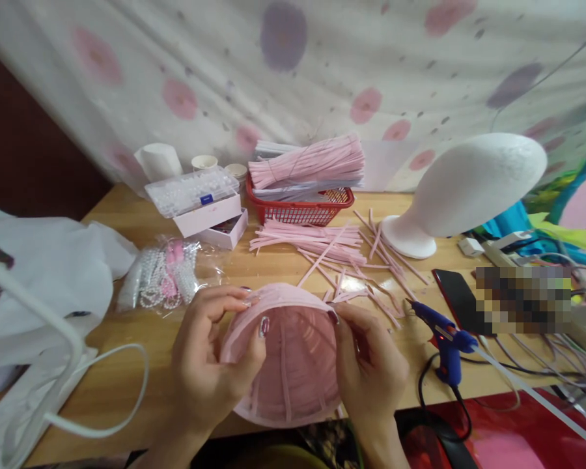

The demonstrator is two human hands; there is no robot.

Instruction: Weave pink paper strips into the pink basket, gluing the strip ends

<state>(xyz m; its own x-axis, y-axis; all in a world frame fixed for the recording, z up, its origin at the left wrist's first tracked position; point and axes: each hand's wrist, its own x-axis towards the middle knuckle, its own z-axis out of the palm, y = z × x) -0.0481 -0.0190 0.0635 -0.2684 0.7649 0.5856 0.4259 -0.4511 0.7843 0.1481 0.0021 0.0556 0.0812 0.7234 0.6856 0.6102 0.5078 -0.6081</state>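
Note:
A pink, bowl-shaped cap (293, 365) with ribs along its inside is held over the front of the table, its hollow side facing me. My left hand (215, 345) grips its left rim, thumb inside and fingers outside. At the upper right rim, my right hand (371, 358) pinches the edge between thumb and fingers. Just beyond the cap lie loose pink pipe cleaners (312, 241), some in a pile and some scattered. A blue hot glue gun (442, 335) with a white glue stick in its back rests to the right of my right hand.
A red basket (297, 212) of pipe cleaner bundles stands at the back, beside boxes (208, 215) and a bag of pearl strings (168, 273). A white foam head (469, 189) leans at right. A phone (461, 299) and tangled cables lie near it. A white lamp arm (43, 312) crosses the left.

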